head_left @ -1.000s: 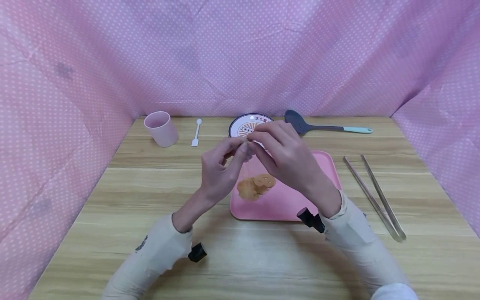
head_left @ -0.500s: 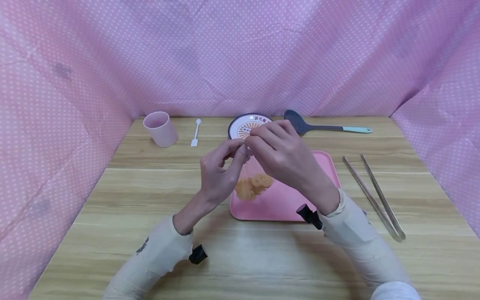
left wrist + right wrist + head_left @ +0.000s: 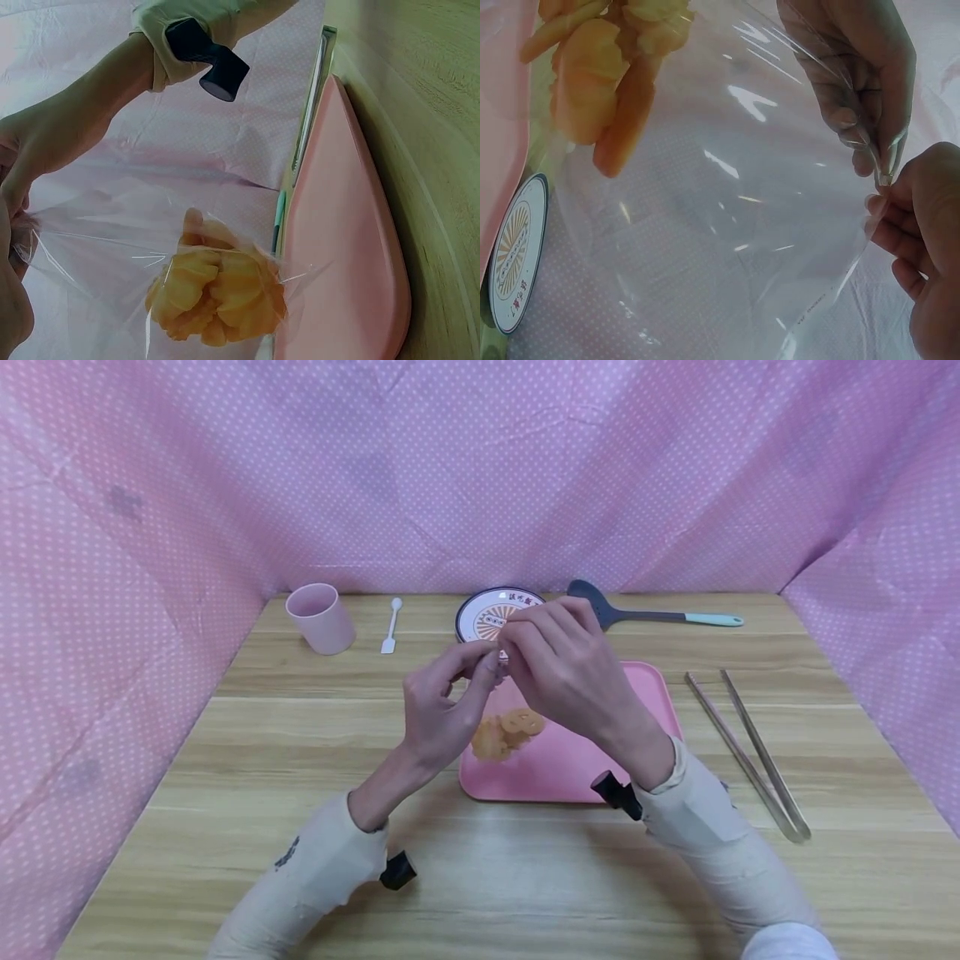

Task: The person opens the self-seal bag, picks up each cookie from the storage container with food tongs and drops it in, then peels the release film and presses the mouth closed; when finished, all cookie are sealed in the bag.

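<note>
A clear plastic bag [image 3: 705, 195] hangs from both hands above the pink tray [image 3: 570, 777]. Orange-yellow food slices [image 3: 217, 292], one with holes like lotus root, lie bunched in its lower part. My left hand [image 3: 442, 702] pinches the bag's gathered top between thumb and forefinger. Right beside it, my right hand [image 3: 577, 672] pinches the bag's edge with bent fingers. The fingertips of both hands nearly meet, as the right wrist view shows. From the head view the bag's top is mostly hidden by the hands.
Behind the hands lies a round patterned plate [image 3: 480, 614], with a dark slotted spatula [image 3: 637, 614] to its right. Metal tongs [image 3: 750, 756] lie right of the tray. A pink cup [image 3: 322, 620] and a small white spoon [image 3: 392, 627] stand and lie at the left back.
My right hand's fingers have curled in and shifted slightly along the bag's top. The food slices have swung a little left. My left hand has hardly moved.
</note>
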Motion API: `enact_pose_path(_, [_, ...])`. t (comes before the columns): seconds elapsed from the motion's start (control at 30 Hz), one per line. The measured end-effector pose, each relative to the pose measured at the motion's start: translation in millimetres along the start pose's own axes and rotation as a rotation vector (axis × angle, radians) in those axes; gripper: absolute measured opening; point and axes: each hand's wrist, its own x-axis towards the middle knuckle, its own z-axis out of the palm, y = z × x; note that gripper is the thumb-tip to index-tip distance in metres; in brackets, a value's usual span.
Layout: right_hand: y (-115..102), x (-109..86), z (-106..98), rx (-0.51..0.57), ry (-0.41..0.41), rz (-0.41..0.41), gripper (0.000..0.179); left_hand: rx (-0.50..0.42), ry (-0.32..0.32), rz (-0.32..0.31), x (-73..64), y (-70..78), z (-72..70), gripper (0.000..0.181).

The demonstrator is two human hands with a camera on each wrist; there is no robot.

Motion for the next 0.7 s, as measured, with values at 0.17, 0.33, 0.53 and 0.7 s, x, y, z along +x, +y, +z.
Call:
enact_pose_path(0.17, [1.2,-2.5,0.9,0.028,0.012,0.03,0.004,-0.001,0.003,-0.007,-0.2,0.5,0.3,0.007])
enact_pose_path(0.33, [0.9,-3.9,2.6,0.053,0.028,0.06,0.005,-0.007,0.007,-0.018,-0.4,0.8,0.6,0.008])
enact_pose_path(0.53, [2.4,-4.6,2.5,0.088,0.06,0.116,0.005,0.013,0.003,-0.007,1.0,2.2,-0.5,0.008])
enact_pose_path(0.7, [8.3,-7.3,2.1,0.111,0.123,0.191,0.006,0.019,0.026,-0.001,0.1,1.8,-3.8,0.009])
